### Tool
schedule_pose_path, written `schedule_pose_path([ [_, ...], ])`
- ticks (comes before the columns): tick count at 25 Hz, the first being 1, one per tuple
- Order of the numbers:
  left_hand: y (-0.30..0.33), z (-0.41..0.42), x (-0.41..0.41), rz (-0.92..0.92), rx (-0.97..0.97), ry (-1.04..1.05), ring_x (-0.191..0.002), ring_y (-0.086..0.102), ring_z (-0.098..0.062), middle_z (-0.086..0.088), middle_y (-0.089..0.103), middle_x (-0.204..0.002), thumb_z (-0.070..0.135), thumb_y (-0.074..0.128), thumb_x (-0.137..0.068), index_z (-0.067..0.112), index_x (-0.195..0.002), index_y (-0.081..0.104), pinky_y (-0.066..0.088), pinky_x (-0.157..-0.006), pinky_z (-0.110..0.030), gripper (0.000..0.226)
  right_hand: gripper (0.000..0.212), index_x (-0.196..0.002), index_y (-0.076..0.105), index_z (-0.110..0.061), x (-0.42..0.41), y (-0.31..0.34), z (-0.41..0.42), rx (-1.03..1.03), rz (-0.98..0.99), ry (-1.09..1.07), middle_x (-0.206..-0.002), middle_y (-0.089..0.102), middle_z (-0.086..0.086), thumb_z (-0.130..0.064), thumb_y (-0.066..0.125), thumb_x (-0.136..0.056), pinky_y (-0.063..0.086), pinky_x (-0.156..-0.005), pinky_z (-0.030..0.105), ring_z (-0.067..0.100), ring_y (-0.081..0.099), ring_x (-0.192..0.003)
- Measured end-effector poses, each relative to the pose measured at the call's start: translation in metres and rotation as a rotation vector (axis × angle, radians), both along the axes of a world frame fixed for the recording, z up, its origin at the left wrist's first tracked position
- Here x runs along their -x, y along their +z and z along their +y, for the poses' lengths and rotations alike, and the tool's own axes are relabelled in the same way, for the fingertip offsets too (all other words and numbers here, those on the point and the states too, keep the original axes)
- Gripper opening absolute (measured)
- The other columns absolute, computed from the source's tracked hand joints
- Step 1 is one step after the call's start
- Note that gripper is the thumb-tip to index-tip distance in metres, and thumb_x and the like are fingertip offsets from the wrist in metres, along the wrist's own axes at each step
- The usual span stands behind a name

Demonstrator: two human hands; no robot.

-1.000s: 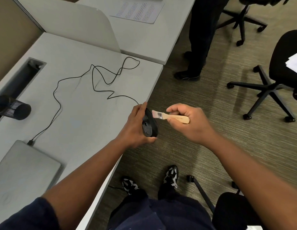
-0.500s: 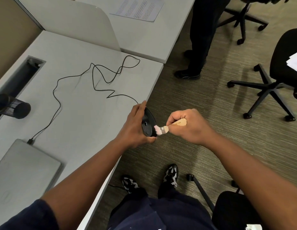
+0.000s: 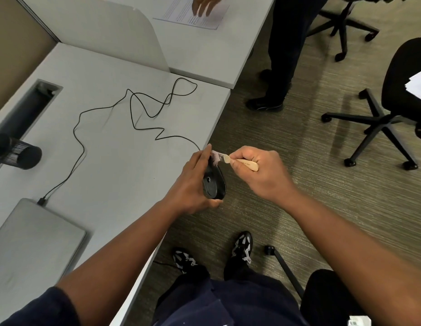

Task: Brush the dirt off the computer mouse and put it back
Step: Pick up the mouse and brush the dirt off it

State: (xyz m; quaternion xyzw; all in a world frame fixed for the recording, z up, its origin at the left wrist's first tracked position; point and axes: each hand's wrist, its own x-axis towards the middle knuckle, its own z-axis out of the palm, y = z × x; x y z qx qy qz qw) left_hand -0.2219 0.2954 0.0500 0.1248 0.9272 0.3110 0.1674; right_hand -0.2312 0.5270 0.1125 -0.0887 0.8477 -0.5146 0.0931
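Office floor, grey desk on our left, carpet under our hands. We hold the mouse just off the desk edge, tipped on its side, underside toward the camera. Left hand wraps it from the desk side, fingers curled behind the shell, thumb under the near end. Right hand is fisted on the brush handle, bristles touching the far end of the mouse near where the cable enters.

Handling, as we judge it: mouse is light, rigid plastic, smooth shell, so likely a bit slippery. Best grip is across the two sides, clear of the underside and buttons. Cable trails loose over the desk to the closed laptop; it looks slack, but a snag could tug the mouse when we set it back. Brush is light, soft bristles, no risk to the shell.

Can't see: top face and buttons, hidden by our left palm. Dirt itself is too small to make out. Bristles are blurred. Someone else's hand and legs are cut off at the top.
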Motion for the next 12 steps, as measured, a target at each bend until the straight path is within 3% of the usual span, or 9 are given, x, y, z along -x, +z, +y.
schedule_pose_path([
  [5, -0.002, -0.003, 0.003, -0.004, -0.025, 0.071, -0.147, 0.036, -0.016, 0.024, 0.021, -0.156, 0.045, 0.102, -0.062, 0.046, -0.166, -0.002, 0.051, -0.106, -0.033, 0.147, 0.014, -0.079, 0.075, -0.028, -0.002, 0.002, 0.006, -0.090, -0.102, 0.078, -0.066, 0.071, -0.008, -0.020, 0.070, -0.089, 0.040, -0.045, 0.017, 0.001, 0.057, -0.052],
  [10, 0.000, -0.003, 0.005, -0.005, -0.032, 0.113, -0.151, 0.035, -0.020, 0.026, 0.020, -0.155, 0.045, 0.103, -0.061, 0.041, -0.168, 0.002, 0.051, -0.114, -0.044, 0.147, 0.011, -0.072, 0.074, -0.027, -0.008, 0.006, 0.012, -0.161, -0.260, 0.250, -0.067, 0.072, -0.004, -0.018, 0.072, -0.079, 0.045, -0.048, 0.023, 0.003, 0.059, -0.054],
  [12, 0.002, -0.003, 0.007, 0.003, -0.030, 0.101, -0.151, 0.035, -0.020, 0.028, 0.019, -0.155, 0.046, 0.102, -0.062, 0.045, -0.166, 0.000, 0.051, -0.113, -0.044, 0.146, 0.008, -0.070, 0.073, -0.027, -0.009, 0.009, 0.013, -0.096, -0.224, 0.202, -0.066, 0.071, -0.003, -0.021, 0.071, -0.075, 0.044, -0.048, 0.027, 0.006, 0.058, -0.053],
])
